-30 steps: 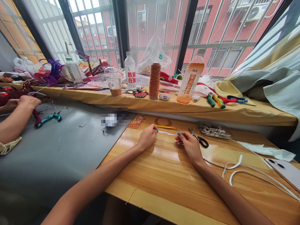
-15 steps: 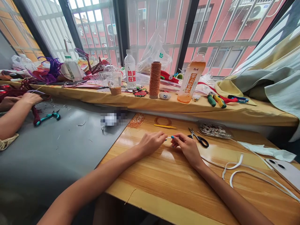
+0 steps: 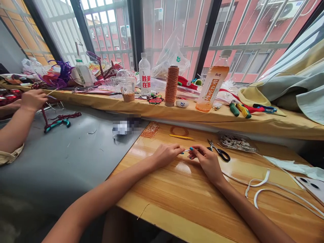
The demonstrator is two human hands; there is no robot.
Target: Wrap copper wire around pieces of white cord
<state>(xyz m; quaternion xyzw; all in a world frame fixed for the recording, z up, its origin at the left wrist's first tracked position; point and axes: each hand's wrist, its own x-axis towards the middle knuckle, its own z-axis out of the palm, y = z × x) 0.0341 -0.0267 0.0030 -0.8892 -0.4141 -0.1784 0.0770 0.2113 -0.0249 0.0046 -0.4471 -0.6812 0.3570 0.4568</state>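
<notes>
My left hand (image 3: 165, 154) and my right hand (image 3: 206, 159) rest on the wooden table (image 3: 177, 192), fingertips almost meeting. Between them they pinch a short white strip (image 3: 186, 150), of which only a small bit shows. Both hands are closed in a pinch. Black-handled scissors (image 3: 219, 152) lie just right of my right hand. A yellow strip (image 3: 181, 136) and a coil of copper wire (image 3: 179, 130) lie beyond my hands.
A white band (image 3: 260, 184) loops at the right beside a phone (image 3: 312, 185). A clear tray of small pieces (image 3: 238, 142) sits behind the scissors. The sill holds bottles, a copper thread spool (image 3: 171, 86) and pliers. At left, another person's hand (image 3: 32, 99) works over a grey table.
My hands have come together, so the white strip that was stretched between them now shows only as a short bit. The other person's hand has lifted slightly.
</notes>
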